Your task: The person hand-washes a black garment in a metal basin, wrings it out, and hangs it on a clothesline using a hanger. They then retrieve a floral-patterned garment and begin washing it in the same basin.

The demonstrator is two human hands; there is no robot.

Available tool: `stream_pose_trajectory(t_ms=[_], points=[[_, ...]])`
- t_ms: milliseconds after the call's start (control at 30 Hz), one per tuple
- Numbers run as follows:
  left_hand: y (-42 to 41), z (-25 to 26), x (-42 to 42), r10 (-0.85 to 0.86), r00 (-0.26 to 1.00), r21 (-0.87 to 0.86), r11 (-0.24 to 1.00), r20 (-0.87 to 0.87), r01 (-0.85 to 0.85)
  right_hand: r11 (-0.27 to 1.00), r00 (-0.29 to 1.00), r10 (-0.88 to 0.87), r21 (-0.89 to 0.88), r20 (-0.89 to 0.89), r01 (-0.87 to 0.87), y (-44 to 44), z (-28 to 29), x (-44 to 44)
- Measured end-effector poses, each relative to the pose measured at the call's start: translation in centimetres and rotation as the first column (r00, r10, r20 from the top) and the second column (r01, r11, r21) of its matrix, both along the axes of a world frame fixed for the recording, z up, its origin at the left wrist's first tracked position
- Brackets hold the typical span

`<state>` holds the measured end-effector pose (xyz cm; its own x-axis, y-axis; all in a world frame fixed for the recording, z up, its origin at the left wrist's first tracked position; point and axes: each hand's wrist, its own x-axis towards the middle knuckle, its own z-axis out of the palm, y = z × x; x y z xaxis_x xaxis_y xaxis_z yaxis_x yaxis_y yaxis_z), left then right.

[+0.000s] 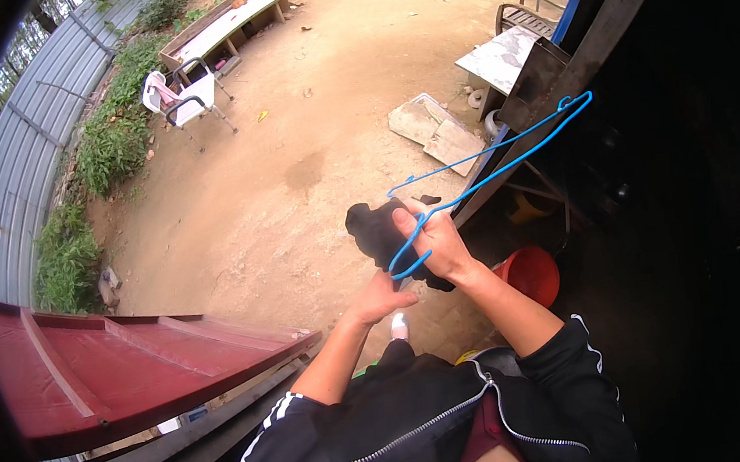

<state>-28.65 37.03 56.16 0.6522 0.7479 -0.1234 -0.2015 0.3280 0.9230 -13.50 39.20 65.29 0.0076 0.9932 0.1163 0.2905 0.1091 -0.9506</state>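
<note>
My right hand (435, 242) is closed around a blue clothes hanger (510, 167) near its hook, together with dark cloth. The hanger's long frame reaches up and to the right, and its hook curls down over the cloth. A bunched black cloth (377, 234) hangs between my two hands. My left hand (379, 301) is at the lower edge of this cloth, with its thumb extended; its fingers are partly hidden, so its grip on the cloth cannot be made out.
A red metal door (157, 362) stands at lower left, a dark door frame (591, 46) at right. A red bucket (532, 276) is beside my right forearm. Boards (427, 130) lie on the dirt ground beyond, near a marble-patterned table (503, 57). A white chair (196, 97) stands farther left.
</note>
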Motion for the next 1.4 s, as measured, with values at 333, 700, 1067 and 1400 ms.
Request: stream_pose_trajectory(t_ms=[333,700,1067,1400], points=[[5.5,1.6,-6.5,0.460,0.802,-0.331,0.878,0.382,-0.346,0.981,0.781,0.166,-0.019,0.602,-0.194,11.4,3.9,-7.8],[6.7,3.1,-14.6,0.532,0.742,-0.137,0.839,0.408,-0.526,0.934,0.893,0.206,-0.192,-0.401,-0.301,16.8,2.0,-7.5],[18.6,0.3,-14.4,0.785,0.339,0.497,0.600,-0.519,-0.627,0.859,0.782,0.312,-0.191,-0.540,-0.474,19.0,2.9,-13.9],[30.8,6.2,-8.2,0.742,0.654,0.105,0.645,0.150,-0.757,0.896,0.840,0.402,-0.035,-0.364,-0.443,33.4,-0.5,-12.4]])
